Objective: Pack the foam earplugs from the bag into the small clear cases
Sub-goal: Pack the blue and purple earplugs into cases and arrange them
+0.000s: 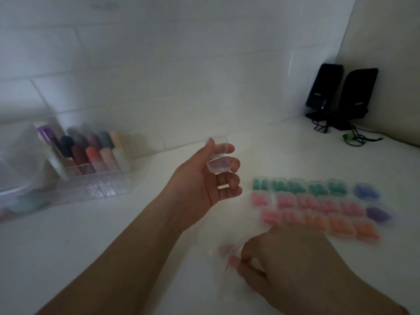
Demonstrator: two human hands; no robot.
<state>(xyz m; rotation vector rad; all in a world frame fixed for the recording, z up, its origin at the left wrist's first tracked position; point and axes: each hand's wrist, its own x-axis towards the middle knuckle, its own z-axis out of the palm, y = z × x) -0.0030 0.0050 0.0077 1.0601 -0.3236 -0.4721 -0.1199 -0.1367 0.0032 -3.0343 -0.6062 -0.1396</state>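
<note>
Plainly, going left to right: the left hand is raised above the counter, pinching an empty small clear case between thumb and fingertips. Judged a light, stiff, slick plastic shell with a hinged lid; best held by its side walls, gently, as too hard a squeeze might pop it out of the fingers. The right hand, low and nearer the onlooker, is curled on the clear bag; blur hides the exact grip. Pinkish earplugs show faintly inside, likely soft, springy and near weightless; take each by its middle. Beyond the right hand lie rows of filled cases, touching or just beside one another.
</note>
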